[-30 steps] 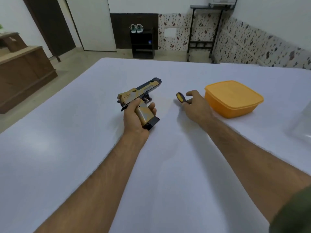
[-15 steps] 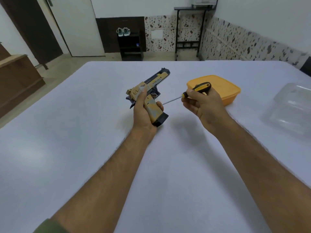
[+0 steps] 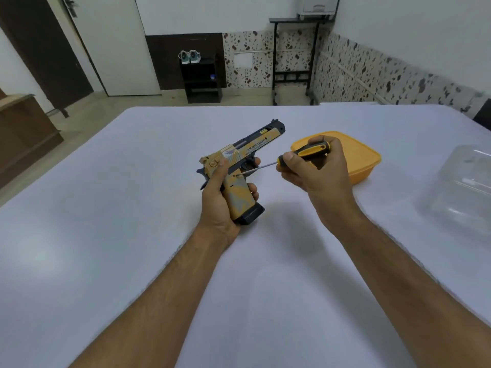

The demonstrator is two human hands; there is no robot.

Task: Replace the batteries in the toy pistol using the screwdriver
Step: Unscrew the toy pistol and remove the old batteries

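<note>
A person's left hand (image 3: 220, 200) grips a toy pistol (image 3: 240, 168) by its tan-and-grey handle, fingers wrapped round the front of the grip and thumb lying up along the rear of the slide, holding it above a bench (image 3: 106, 208) covered in a pale, plain surface. The pistol's barrel angles up and away from that hand toward the far right, its black base plate pointing down toward the wrist. Just to the right, the right hand (image 3: 316, 171) closes around the black-and-yellow handle of a screwdriver (image 3: 297, 156), thumb and forefinger pinching near the collar while the other fingers curl over the handle's end. The thin metal shaft runs from the right hand down and left across the gap between the two hands, and its tip meets the side of the pistol's grip just beside the left thumb, at a small spot that appears to be a screw, though it is too small to tell. Directly behind the right hand, partly hidden by it, an orange lidded container (image 3: 364, 160) sits on the bench. Farther out to the right of that hand lies a clear plastic container (image 3: 462, 187), blurred at the picture's edge. Both bare forearms reach in from the lower edge of the view.
</note>
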